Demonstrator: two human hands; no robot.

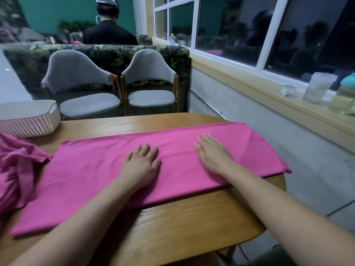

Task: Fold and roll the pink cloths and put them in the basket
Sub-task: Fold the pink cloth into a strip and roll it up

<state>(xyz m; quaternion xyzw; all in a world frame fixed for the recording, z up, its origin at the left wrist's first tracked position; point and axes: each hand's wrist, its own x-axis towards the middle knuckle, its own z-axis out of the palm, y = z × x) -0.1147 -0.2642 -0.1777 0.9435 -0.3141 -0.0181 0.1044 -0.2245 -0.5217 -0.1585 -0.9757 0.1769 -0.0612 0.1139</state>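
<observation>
As the folded pink cloth (107,169) is lying lengthwise across the bench (192,223), left hand (141,165) and right hand (213,152) are pressing flat-fingered on it, the basket (28,120) waiting nearer the left

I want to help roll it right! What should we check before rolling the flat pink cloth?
1. Folded pink cloth lies flat and smooth on the table: ok.
2. Left hand and right hand both rest flat on it: ok.
3. Whole cloth sits on the table: not ok, its right corner hangs past the edge.
4. Basket is close, at the table's far left: ok.
5. Room inside the basket: cannot tell.
6. Crumpled pink cloth is kept apart: not ok, its edge meets the flat one.
</observation>
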